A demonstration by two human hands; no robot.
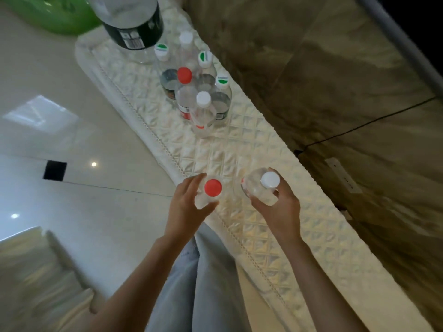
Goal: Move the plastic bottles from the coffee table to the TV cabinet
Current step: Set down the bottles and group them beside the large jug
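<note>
— Both hands are loaded: left hand (pixel 185 207) wraps a clear plastic bottle with a red cap (pixel 209 193), right hand (pixel 280 208) a clear white-capped bottle (pixel 260 186), above the quilted white cabinet cover (pixel 239 149).

— Caps up, long axes near vertical. Best to land them flat beside the standing cluster of clear bottles (pixel 196 92) farther along that cover.

**Nine bottles, two hands**

Nine plastic bottles are visible. Two red-capped: one at 6 o'clock (pixel 209 192), one at 12 (pixel 184 92). Three plain white-capped: (pixel 260 188), (pixel 202 113), (pixel 186 47). Three with green-marked white caps: (pixel 161 56), (pixel 206 62), (pixel 223 94). One large dark-labelled bottle (pixel 131 22), cap out of view. Two hands: left hand (pixel 185 207), right hand (pixel 280 209).
</note>
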